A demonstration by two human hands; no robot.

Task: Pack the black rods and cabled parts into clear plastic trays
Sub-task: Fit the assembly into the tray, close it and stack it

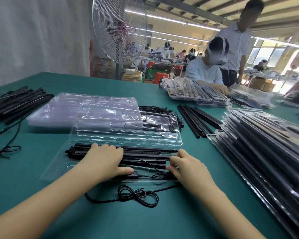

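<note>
In the head view an open tray (59,167) lies on the table (41,209) at the middle of its near side, and its lid (124,130) stands tilted up behind it. The rods (145,150) lie lengthwise in the tray's far slots. The left grip (107,159) rests palm down across them, fingers laid over and clasping nothing, with the thumb just beside the switch (134,175) on the cable (138,195). The right grip (188,168) has bent fingers, tips down at the rods' right ends and on a bunch of cable. I cannot tell whether it pinches the cable or only presses it. Most of the cable is a loose loop lying outside the tray, toward the table's near edge. The rods look stiff, light and smooth, so they should seat best when pushed down near both ends rather than mid-span. The tray looks thin, springy and slippery, so it would likely buckle unless held by its rim. The cable is limp yet springy. It seems best taken where the loop crosses and tucked into the near slot, or else the lid may trap it. Spare trays (67,109) sit toward the far left, loose rods (193,119) lie right of the lid, and packed trays (266,144) run along the right edge.
</note>
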